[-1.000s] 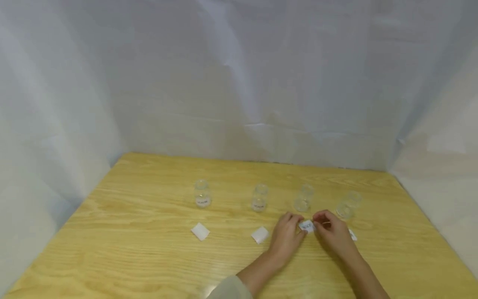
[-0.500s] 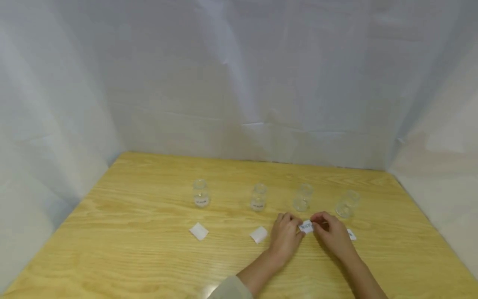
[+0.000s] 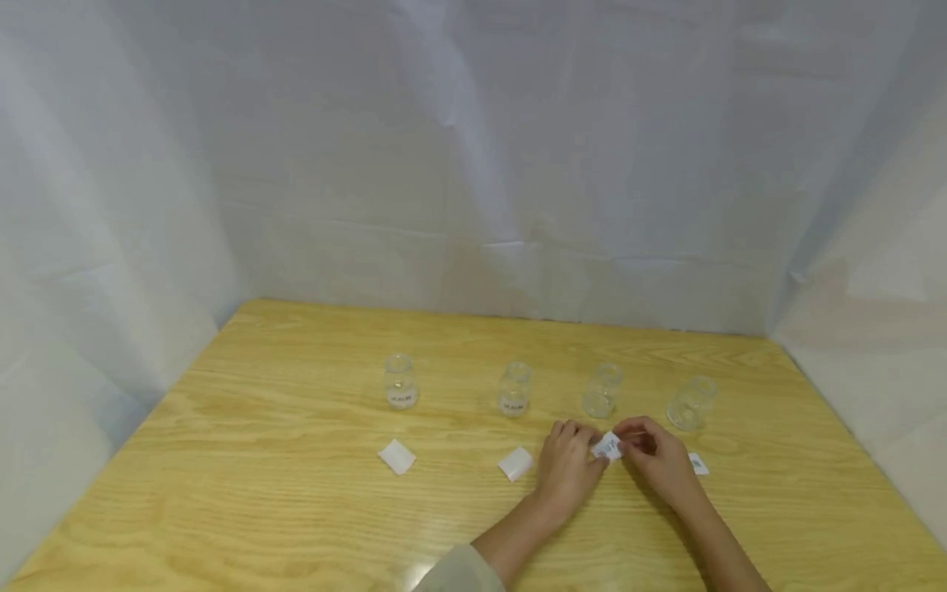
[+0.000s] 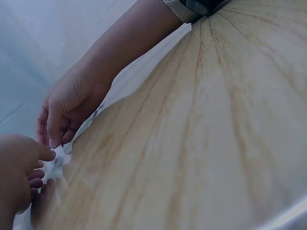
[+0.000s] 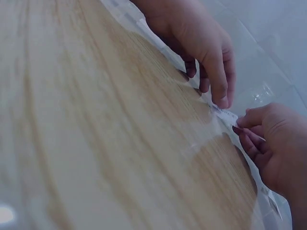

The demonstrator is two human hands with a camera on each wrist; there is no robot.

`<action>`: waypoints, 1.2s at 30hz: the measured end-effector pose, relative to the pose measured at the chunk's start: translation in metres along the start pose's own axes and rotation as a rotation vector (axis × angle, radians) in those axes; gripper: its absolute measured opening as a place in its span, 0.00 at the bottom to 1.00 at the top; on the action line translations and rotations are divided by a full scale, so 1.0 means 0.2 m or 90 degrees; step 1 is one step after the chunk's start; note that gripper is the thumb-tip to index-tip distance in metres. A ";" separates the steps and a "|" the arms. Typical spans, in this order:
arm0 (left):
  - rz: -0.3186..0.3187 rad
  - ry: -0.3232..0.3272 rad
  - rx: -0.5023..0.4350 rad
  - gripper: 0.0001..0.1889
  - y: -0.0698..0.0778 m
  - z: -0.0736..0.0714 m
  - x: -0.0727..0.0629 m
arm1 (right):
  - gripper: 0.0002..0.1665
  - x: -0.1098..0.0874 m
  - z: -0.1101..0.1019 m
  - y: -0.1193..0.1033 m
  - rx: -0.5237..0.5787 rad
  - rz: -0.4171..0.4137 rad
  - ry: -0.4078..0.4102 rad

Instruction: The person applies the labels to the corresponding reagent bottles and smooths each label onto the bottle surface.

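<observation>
Head view: left grip (image 3: 568, 462) and right grip (image 3: 657, 460) pinch a label (image 3: 607, 446) too blurred to read.

Print, but none I can read

Dark characters mark the held white label (image 3: 607, 446); from it, more sit at nine o'clock on the outermost jar (image 3: 400, 380), ten on the second jar (image 3: 515, 381), three on a loose label (image 3: 699, 464).

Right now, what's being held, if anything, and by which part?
A small printed white label: the left hand pinches its left side, the right hand its right edge.
</observation>
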State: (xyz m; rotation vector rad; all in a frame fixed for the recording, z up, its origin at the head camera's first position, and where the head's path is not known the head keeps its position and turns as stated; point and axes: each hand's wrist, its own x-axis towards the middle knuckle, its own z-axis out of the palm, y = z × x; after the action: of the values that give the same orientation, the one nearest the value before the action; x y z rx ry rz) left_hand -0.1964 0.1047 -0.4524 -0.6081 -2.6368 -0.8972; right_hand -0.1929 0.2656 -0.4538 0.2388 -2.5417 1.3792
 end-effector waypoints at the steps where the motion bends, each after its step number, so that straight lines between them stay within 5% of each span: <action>1: -0.005 0.004 -0.009 0.13 0.00 0.00 0.00 | 0.12 0.00 0.00 0.00 0.010 -0.002 -0.002; 14: -0.106 0.039 -0.244 0.08 0.01 0.01 0.02 | 0.12 0.00 0.00 -0.01 0.088 -0.032 -0.014; 20: -0.166 0.067 -0.347 0.05 0.01 0.00 0.03 | 0.15 0.00 0.01 -0.02 0.099 0.004 -0.024; 36: -0.175 0.065 -0.386 0.01 0.01 -0.01 0.03 | 0.09 -0.01 0.00 -0.03 0.057 0.025 -0.001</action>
State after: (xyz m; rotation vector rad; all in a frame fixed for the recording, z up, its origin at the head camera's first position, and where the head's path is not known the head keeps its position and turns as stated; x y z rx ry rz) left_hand -0.2000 0.1071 -0.4465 -0.3082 -2.3731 -1.7858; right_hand -0.1898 0.2622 -0.4488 0.2075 -2.5021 1.5100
